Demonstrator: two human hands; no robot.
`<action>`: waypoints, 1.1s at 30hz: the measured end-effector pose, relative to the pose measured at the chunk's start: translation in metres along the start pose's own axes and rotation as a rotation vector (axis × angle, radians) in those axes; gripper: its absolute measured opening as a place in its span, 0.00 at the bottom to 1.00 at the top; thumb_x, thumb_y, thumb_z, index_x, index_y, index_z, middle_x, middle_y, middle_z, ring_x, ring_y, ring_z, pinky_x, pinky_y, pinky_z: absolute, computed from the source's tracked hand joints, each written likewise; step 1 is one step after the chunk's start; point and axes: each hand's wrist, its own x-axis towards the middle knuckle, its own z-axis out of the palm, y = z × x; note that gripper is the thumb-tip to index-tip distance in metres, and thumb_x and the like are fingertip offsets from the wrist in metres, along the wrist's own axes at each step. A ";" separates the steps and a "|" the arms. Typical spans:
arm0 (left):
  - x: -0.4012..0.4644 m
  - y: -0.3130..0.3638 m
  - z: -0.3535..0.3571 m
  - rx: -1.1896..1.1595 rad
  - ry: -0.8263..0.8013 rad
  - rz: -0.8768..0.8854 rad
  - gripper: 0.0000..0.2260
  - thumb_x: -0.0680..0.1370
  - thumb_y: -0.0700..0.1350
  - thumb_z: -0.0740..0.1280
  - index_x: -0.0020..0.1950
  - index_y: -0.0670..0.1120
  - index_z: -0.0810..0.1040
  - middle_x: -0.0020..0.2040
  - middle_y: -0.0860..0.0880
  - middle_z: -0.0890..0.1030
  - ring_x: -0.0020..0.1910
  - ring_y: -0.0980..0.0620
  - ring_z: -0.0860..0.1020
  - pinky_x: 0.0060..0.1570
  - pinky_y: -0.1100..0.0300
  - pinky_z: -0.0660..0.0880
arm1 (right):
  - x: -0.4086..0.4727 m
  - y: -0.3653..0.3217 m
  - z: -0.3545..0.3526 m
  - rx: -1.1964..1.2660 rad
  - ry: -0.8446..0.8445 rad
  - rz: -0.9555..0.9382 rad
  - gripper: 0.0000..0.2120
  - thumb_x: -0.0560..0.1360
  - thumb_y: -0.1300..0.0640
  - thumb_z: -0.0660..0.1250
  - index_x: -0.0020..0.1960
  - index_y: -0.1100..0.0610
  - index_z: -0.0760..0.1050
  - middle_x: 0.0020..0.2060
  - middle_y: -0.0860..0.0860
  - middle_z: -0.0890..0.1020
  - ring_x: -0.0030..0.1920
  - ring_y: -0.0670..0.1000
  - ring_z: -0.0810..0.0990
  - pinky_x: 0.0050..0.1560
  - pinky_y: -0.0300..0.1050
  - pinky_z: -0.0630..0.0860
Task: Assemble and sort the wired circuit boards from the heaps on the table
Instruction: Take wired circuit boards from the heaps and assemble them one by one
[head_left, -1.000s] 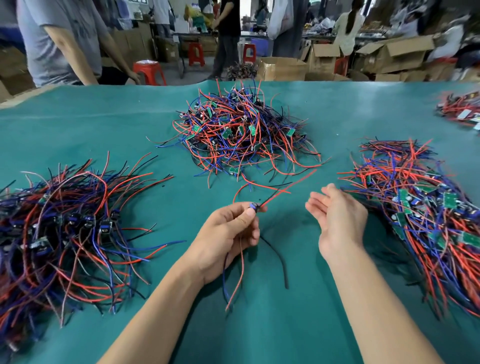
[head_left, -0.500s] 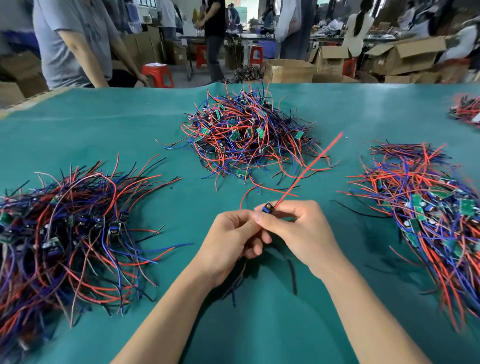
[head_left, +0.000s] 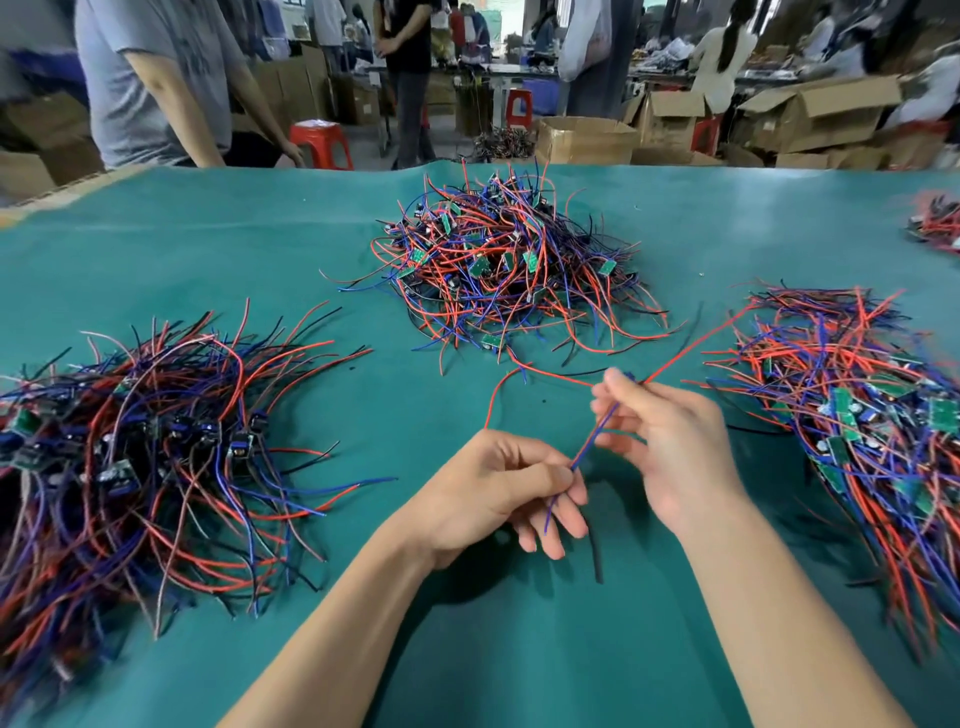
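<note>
1. You're mid-way through handling one piece, not picking or dropping. Your right hand (head_left: 670, 447) pinches the small wired board unit (head_left: 629, 376) at its fingertips, raised off the green cloth-covered table (head_left: 467, 649) in front of you. The unit itself is mostly hidden behind your fingers, so I can't tell what state it's in.

2. Your left hand (head_left: 498, 488) grips the paired blue and red leads (head_left: 587, 447) between thumb and forefinger, lower down. The pair runs between your two hands, with the blue tip poking out below your left fingers.

3. A long red wire (head_left: 696, 343) trails off from your right fingertips toward the right-hand heap of red, blue and black wires with green boards (head_left: 852, 415). A loose black wire (head_left: 597, 551) hangs or lies under your left hand; can't tell if it's attached.

4. My read: you're straightening or pairing the leads on this one unit, so the sort step isn't done yet.

5. Next move probably needs both pinches kept firm while you run the leads straight, then a choice of pile: the left-hand heap of tangled wires with dark blue parts (head_left: 156, 457) looks like the combed-out one, while the middle heap of tangled wires and green boards (head_left: 498, 260) looks raw. That's a guess though.

6. Watch that trailing red wire, it could snag the right heap.
</note>
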 end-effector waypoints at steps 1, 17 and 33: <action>0.000 0.000 0.000 0.013 -0.006 -0.014 0.12 0.82 0.38 0.61 0.42 0.44 0.81 0.37 0.45 0.84 0.27 0.53 0.80 0.27 0.65 0.72 | 0.001 -0.002 -0.003 0.041 0.039 0.011 0.07 0.77 0.59 0.73 0.41 0.60 0.82 0.33 0.52 0.85 0.32 0.46 0.81 0.31 0.38 0.78; -0.011 0.011 0.011 0.097 0.206 0.019 0.13 0.63 0.46 0.62 0.27 0.62 0.82 0.26 0.66 0.78 0.28 0.70 0.77 0.33 0.75 0.73 | -0.060 -0.065 0.189 -0.585 -0.653 -0.313 0.23 0.76 0.39 0.70 0.33 0.56 0.79 0.24 0.50 0.82 0.22 0.45 0.78 0.25 0.36 0.71; 0.009 -0.009 0.001 -0.027 0.161 -0.018 0.08 0.79 0.29 0.59 0.50 0.34 0.78 0.37 0.42 0.81 0.28 0.53 0.80 0.26 0.65 0.73 | 0.103 0.010 0.108 -1.523 -0.207 -0.459 0.08 0.77 0.52 0.72 0.55 0.51 0.82 0.57 0.56 0.83 0.58 0.61 0.81 0.57 0.53 0.79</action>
